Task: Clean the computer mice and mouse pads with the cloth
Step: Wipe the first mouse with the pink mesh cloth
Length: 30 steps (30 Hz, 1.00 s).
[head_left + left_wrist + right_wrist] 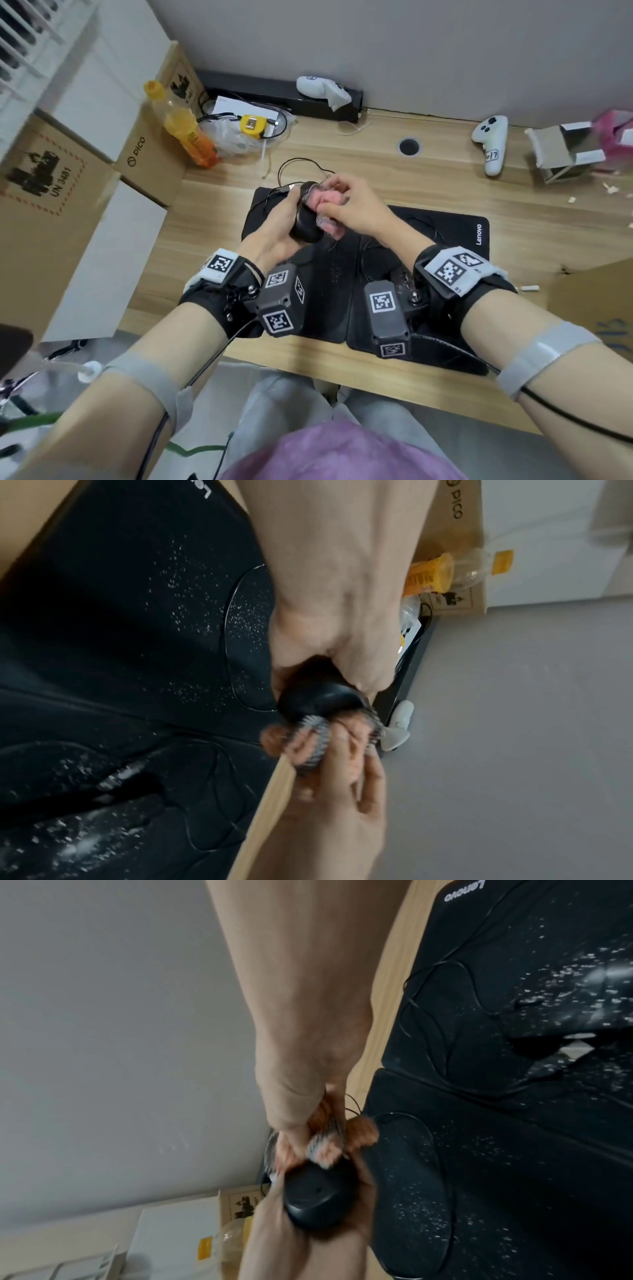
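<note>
The left hand (274,226) is curled round a black computer mouse (305,226), holding it lifted above the far end of the left mouse pad (329,294), with the thumb along the near side and the fingers wrapped underneath. The right hand (356,209) bunches a pink cloth (325,200) with a grey, ribbed edge in its curled fingers and presses it against the upper face of the mouse — cloth and mouse are touching. In the left wrist view the mouse (318,699) sticks out of the left hand's (339,631) grip and the cloth (308,739) sits right against its end, pinched by the right hand (329,799). The right wrist view shows the same contact from the other side: right hand (301,1096), cloth (356,1131), mouse (315,1196).

Two black mouse pads lie side by side on the wooden surface (428,178); the right mouse pad (455,236) carries a Lenovo mark at its far corner. Both pads are speckled with pale crumbs, and a thin black cable (301,164) loops from the mouse over the surface beyond the pads. A second dark mouse (582,1015), dusted with the same specks, rests on the right pad.

Further off stand an orange bottle (185,126), a yellow tape measure (252,125), two white controllers — one (489,144) on the surface at the right — and cardboard boxes (51,185) at the left
</note>
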Tool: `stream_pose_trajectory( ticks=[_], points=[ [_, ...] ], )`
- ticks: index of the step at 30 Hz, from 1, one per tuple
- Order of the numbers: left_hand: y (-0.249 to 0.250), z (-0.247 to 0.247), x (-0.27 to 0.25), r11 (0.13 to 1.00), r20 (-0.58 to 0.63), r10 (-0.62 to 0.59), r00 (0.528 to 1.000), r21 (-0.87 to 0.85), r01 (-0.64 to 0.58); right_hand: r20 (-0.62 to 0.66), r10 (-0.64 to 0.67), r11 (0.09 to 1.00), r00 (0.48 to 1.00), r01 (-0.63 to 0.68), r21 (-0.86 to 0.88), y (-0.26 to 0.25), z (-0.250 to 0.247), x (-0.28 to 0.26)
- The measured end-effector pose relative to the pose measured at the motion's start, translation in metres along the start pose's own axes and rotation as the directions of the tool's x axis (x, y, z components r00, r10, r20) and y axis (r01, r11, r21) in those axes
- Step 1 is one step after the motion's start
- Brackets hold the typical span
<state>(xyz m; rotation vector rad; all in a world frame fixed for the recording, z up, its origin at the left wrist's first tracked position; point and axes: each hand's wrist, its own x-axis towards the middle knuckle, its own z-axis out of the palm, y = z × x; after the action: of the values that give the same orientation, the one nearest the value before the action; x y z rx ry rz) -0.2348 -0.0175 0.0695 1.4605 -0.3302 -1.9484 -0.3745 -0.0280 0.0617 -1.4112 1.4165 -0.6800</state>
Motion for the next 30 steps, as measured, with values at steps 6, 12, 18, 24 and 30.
stream_pose_trajectory(
  ticks=[6,12,18,24,30],
  points=[
    [0.002,0.006,0.002,0.997,-0.018,0.074,0.997,-0.036,-0.075,-0.123,-0.057,0.998,0.991,0.055,-0.019,-0.021,0.011,0.008],
    [0.016,0.005,0.009,0.999,-0.060,0.003,0.998,-0.042,-0.006,0.073,-0.078,0.996,0.994,0.080,-0.037,-0.003,-0.007,0.007],
    [0.009,0.008,0.005,0.995,-0.030,0.064,0.998,0.076,-0.061,-0.257,0.062,0.997,0.965,-0.050,0.056,-0.015,0.011,0.022],
    [0.028,-0.010,0.011,0.999,-0.115,-0.024,0.993,0.043,0.029,-0.016,-0.082,0.996,0.996,0.083,0.020,-0.013,0.025,-0.002],
    [0.016,-0.006,-0.002,0.994,-0.008,-0.110,0.994,-0.006,0.110,-0.119,0.046,0.999,0.992,-0.044,0.021,-0.022,0.020,0.017]
  ],
)
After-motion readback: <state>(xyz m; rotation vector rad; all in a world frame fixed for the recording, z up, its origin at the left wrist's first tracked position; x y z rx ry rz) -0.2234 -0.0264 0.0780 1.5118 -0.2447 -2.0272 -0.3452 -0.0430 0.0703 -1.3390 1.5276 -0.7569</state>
